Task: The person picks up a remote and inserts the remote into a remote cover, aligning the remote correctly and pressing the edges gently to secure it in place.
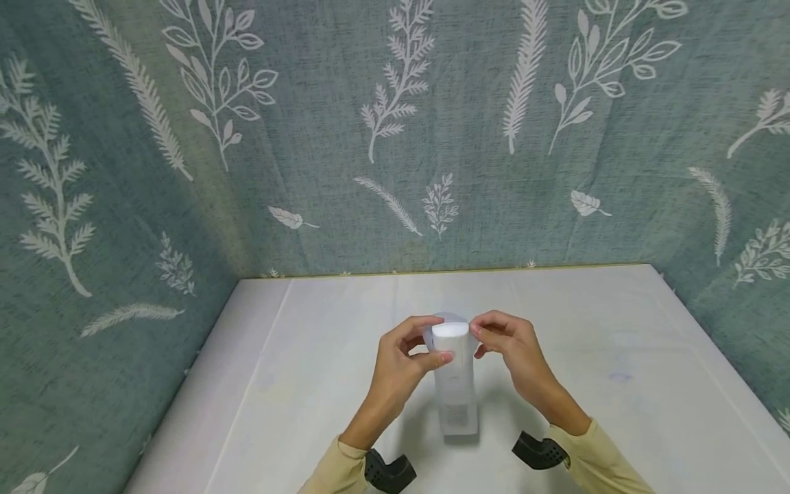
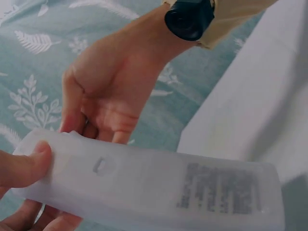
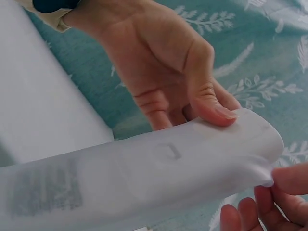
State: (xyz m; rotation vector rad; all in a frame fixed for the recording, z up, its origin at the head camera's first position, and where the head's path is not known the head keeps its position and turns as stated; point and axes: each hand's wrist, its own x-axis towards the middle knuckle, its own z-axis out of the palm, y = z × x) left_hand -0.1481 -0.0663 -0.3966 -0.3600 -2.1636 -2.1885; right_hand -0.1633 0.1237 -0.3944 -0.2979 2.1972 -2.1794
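Observation:
A long white device [image 1: 455, 384], shaped like a remote control, is held above the white table in a translucent soft sleeve [image 3: 207, 180]. My left hand [image 1: 398, 360] grips its upper end, thumb on the face towards me and fingers at the far side. At the same end, my right hand [image 1: 518, 346] pinches the edge of the sleeve between thumb and fingers. That edge is stretched away from the device's bare, rounded end [image 3: 262, 127] in the right wrist view. A grey printed label [image 2: 221, 190] shows blurred through the sleeve near the other end.
The white table [image 1: 296, 398] spreads under both hands, ending at a back edge. Green-blue fabric [image 1: 321, 137] with white leaf prints hangs behind and along both sides. Black wrist cameras [image 1: 390, 472] sit on both forearms over pale yellow sleeves.

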